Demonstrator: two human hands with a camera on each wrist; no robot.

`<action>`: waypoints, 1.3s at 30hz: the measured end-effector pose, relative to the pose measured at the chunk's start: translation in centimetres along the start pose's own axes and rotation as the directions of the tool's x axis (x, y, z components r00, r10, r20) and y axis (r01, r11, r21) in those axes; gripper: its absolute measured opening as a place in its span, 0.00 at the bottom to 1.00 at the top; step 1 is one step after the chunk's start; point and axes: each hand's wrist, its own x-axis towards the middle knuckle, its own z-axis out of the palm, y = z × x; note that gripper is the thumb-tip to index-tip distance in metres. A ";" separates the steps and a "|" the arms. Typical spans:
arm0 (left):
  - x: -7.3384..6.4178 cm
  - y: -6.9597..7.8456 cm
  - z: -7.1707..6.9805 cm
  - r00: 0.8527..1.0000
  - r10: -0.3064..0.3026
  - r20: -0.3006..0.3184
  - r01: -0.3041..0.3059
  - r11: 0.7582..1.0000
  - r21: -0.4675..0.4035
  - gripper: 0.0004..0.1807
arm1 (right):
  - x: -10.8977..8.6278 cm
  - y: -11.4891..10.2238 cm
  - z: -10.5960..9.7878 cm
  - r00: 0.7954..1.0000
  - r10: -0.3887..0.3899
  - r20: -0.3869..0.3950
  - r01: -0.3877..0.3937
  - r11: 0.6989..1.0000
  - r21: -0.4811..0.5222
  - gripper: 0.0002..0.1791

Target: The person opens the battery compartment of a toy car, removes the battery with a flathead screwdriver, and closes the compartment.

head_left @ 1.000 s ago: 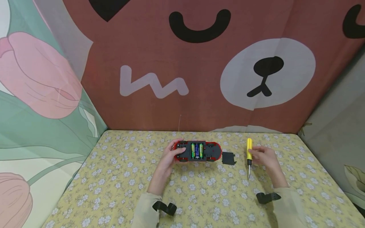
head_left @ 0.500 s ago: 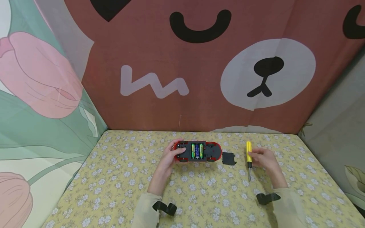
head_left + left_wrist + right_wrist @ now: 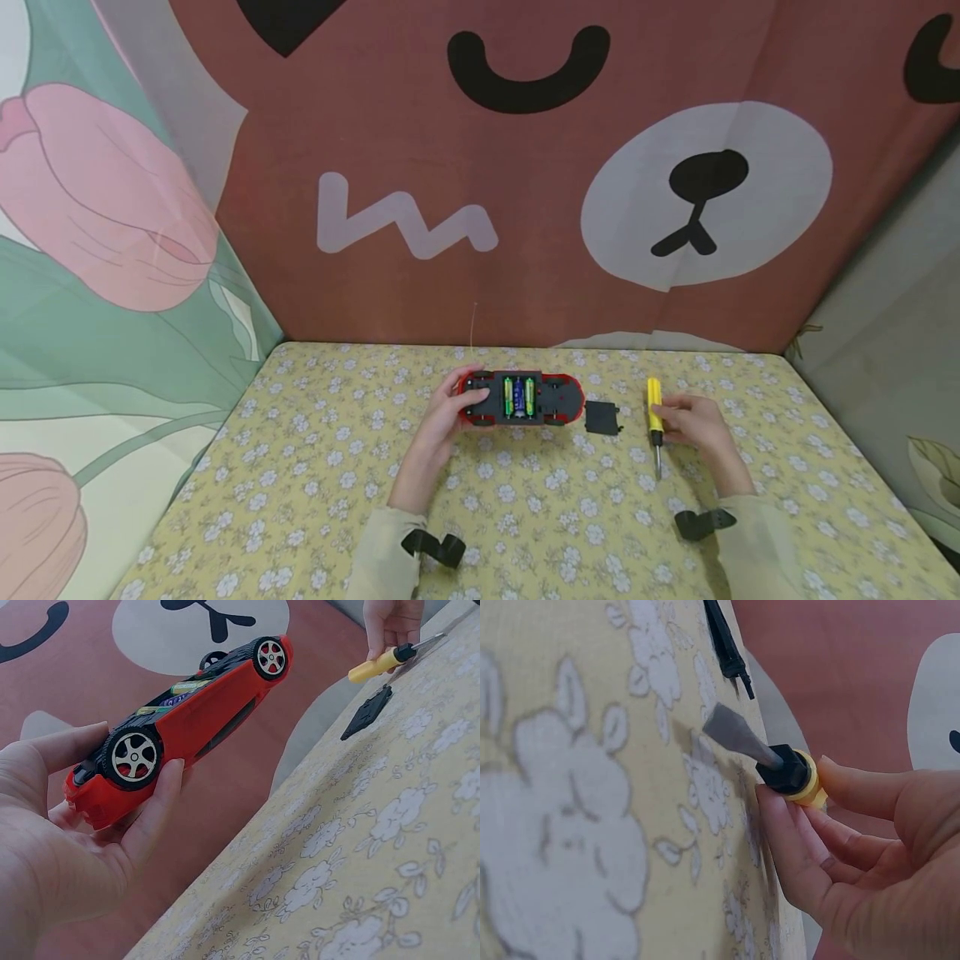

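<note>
My left hand (image 3: 437, 418) grips one end of a red toy car (image 3: 558, 397), which is turned underside up and raised off the table in the left wrist view. Three batteries (image 3: 518, 397), two green and one blue, sit side by side in its uncovered compartment. Thumb and fingers of my right hand (image 3: 701, 423) pinch the yellow handle of a flat-blade screwdriver (image 3: 655, 402). Its metal blade (image 3: 739, 735) points toward the near side of the table. Between the car and the screwdriver lies a black battery cover (image 3: 602, 417) on the tablecloth.
A yellow floral cloth (image 3: 300, 492) covers the table. Behind it hangs a brown bear-print curtain (image 3: 525, 283), with flower-print fabric (image 3: 112, 208) at the left. A thin wire antenna (image 3: 472, 329) stands up behind the left hand.
My right hand has lowered the screwdriver slightly toward the near side of the table. The left hand, the car and the battery cover have stayed in place.
</note>
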 end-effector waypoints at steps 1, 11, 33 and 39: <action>0.0 0.0 0.0 1.000 -0.001 0.000 0.001 1.000 0.000 0.28 | 0.0 0.0 0.0 1.000 0.003 0.002 -0.003 1.000 0.000 0.30; -0.1 0.0 0.1 1.000 0.000 -0.003 0.000 1.000 -0.002 0.28 | 0.0 0.0 0.1 1.000 0.012 0.020 -0.012 1.000 -0.025 0.29; 0.1 -0.1 0.0 1.000 0.006 -0.003 -0.006 1.000 0.001 0.26 | 0.3 0.2 0.1 0.999 0.037 0.032 -0.036 0.999 -0.036 0.29; 0.0 0.0 0.1 1.000 0.000 -0.004 0.000 1.000 0.001 0.27 | 0.1 0.0 0.2 0.999 0.034 0.028 -0.032 0.997 -0.066 0.28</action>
